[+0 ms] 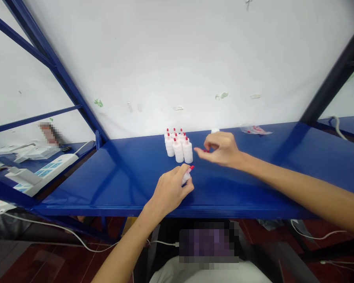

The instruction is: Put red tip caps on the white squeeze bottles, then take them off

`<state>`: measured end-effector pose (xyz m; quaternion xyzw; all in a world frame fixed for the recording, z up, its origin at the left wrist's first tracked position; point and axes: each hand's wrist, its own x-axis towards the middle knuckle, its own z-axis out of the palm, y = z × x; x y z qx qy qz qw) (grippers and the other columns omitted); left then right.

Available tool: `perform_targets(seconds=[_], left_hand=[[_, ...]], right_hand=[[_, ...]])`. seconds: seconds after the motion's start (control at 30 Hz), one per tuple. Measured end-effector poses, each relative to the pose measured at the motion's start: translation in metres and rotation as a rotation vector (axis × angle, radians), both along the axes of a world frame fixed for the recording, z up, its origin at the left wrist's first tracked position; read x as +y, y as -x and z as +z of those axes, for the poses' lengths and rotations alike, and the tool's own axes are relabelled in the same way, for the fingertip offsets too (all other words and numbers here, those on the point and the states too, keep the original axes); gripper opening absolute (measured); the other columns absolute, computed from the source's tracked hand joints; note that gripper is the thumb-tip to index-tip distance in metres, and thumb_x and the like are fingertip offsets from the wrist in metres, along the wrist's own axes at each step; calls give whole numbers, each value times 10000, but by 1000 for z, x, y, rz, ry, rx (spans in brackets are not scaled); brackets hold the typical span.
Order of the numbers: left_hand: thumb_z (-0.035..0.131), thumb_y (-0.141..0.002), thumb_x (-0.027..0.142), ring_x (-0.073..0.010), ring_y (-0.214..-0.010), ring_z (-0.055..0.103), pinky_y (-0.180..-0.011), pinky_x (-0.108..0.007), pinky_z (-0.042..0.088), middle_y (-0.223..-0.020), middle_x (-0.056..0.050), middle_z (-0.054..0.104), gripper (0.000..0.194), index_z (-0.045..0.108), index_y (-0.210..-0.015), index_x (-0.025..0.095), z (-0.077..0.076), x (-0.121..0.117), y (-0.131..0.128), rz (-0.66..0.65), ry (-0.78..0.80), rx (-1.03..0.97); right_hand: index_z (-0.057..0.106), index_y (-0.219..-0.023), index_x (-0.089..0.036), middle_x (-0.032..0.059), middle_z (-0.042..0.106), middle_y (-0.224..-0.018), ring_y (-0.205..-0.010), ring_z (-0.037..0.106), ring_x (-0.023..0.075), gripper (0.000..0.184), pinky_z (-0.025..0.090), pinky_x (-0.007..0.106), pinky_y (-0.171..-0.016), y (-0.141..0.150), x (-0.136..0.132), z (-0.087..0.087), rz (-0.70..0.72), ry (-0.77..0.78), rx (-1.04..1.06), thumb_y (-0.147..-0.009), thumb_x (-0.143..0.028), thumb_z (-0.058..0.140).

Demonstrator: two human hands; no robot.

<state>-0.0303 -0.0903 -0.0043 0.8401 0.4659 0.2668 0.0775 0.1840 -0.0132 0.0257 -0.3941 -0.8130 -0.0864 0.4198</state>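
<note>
My left hand (172, 186) is closed round a small white squeeze bottle (185, 179), whose red-tipped nozzle sticks up to the right past my fingers. My right hand (220, 149) hovers over the shelf, its fingers curled and its thumb stretched to the left. Between thumb and fingers shows a small red cap (206, 151), partly hidden. Just left of that hand, several white squeeze bottles (179, 151) with red caps stand upright in a tight group. Behind my right hand a white object (215, 130) peeks out, mostly covered.
A blue metal shelf (126, 169) carries the bottles, with a white wall behind it. Toward the back right lies a clear plastic bag (256, 129) with red marks or pieces. Blue uprights frame both sides. A power strip (47, 173) and cables are at the left.
</note>
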Motion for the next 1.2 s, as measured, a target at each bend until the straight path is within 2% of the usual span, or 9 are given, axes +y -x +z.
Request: perform_targets(seconds=[0.1,0.27,0.43,0.53,0.67,0.77,0.83,0.97,1.2], left_hand=[[505,-916,285,-202,-838,639,-680,-275,393,-968,-28,673,189,543,-1094,231,-3,0,8,86,-53,131],[453,-960,359,-168,-737,618,-620,-268,341,-868,-1,667,159,534,-926,227,-5,0,17,70,-78,210],[446,-956,347,-152,-686,582,-602,-275,309,-822,12,657,169,528,-876,222,-7,0,16,29,-129,232],[461,-942,324,-150,-665,566,-603,-274,314,-789,17,637,146,538,-872,221,-8,0,15,-11,-151,252],[449,-938,257,-152,-694,586,-607,-265,332,-827,12,620,123,568,-955,233,-7,-1,15,3,-185,259],[432,-966,283,-159,-769,625,-644,-260,379,-900,7,640,152,553,-1048,240,-7,0,16,15,-172,201],[438,-974,313,-165,-814,644,-669,-260,404,-937,7,660,153,537,-1065,238,-7,0,16,21,-152,168],[464,-967,338,-178,-829,667,-672,-270,419,-967,18,685,153,532,-1069,247,-7,0,15,31,-121,201],[462,-973,364,-186,-838,682,-667,-274,423,-979,22,700,165,527,-1077,253,-6,-1,14,35,-116,225]], right_hand=[[524,-605,-223,-4,521,-540,-510,431,136,312,344,300,-580,12,-22,-10,165,32,-111,-748,-495,574],[609,-918,-165,58,638,-796,-608,489,152,337,320,297,-592,26,-36,-17,295,109,-365,-953,-424,397],[549,-905,-160,51,600,-813,-603,456,146,345,325,294,-615,26,-33,-19,401,97,-529,-1035,-360,300],[511,-855,-179,30,569,-777,-607,437,142,348,340,292,-633,23,-33,-20,495,146,-506,-1046,-359,283],[447,-769,-198,0,511,-698,-608,438,130,385,358,271,-621,19,-29,-19,610,370,-324,-1051,-360,241],[396,-711,-205,-9,474,-643,-580,421,129,402,334,277,-600,5,-15,-14,506,444,-270,-1039,-376,237],[422,-736,-199,22,520,-694,-631,456,151,345,322,293,-621,-10,0,-11,321,420,-340,-1011,-349,280],[500,-852,-194,54,561,-729,-632,481,182,232,283,300,-592,-41,27,-9,-105,549,-552,-950,-335,344],[556,-956,-210,76,644,-861,-766,583,217,287,329,290,-620,-51,42,-16,-124,684,-569,-934,-450,399]])
